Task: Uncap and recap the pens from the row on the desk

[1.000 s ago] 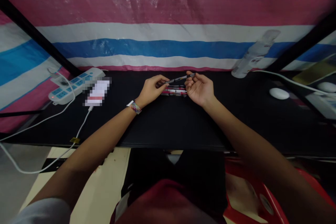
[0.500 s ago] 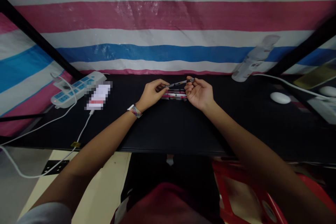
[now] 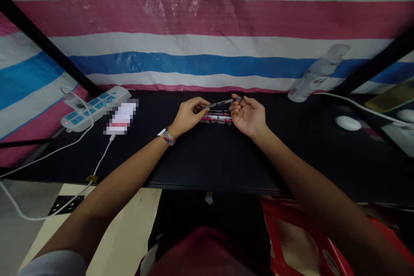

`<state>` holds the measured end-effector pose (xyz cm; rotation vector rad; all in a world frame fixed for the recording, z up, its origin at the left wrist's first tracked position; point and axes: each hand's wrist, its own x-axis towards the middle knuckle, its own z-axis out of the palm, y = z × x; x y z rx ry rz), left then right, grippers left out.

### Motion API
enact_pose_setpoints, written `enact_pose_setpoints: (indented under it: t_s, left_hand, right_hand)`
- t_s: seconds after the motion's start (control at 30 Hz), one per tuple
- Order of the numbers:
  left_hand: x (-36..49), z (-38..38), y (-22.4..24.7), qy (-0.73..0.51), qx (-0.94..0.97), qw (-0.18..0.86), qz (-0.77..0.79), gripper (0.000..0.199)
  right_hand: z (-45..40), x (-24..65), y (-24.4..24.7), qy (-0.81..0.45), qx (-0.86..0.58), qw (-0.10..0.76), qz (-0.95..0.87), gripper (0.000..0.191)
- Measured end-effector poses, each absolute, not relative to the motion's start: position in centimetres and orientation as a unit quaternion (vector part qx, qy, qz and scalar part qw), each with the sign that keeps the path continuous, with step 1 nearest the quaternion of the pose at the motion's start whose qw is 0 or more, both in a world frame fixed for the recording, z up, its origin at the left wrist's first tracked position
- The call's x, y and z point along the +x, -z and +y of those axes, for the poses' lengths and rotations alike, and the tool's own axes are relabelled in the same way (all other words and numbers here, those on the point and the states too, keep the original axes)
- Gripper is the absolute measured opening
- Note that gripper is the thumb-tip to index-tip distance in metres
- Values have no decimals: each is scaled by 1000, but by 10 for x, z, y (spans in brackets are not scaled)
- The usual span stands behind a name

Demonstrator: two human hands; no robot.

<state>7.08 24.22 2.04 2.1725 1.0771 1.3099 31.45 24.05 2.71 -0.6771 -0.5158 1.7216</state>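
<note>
Both hands pinch a slim dark pen (image 3: pixel 221 103) by its ends, left hand (image 3: pixel 187 114) and right hand (image 3: pixel 249 114), just above several red-and-white pens (image 3: pixel 217 118) lying on the black desk (image 3: pixel 207 155).

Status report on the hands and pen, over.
Left hand and right hand each grip one end of the pen. More pens on the table below. Nothing obstructing.

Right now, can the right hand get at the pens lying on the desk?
Probably yes. The right hand holds one end of a pen just above the pens on the desk; nothing lies between, but it must free its fingers first.
</note>
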Motion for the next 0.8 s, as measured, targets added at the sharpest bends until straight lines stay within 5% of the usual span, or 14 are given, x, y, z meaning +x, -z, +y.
enact_pose_setpoints:
  t_s: [0.8]
  left_hand:
    - [72,240,-23,-458,778,197,383,14]
  right_hand:
    - [246,316,-17,-733,-258,582,-240,23]
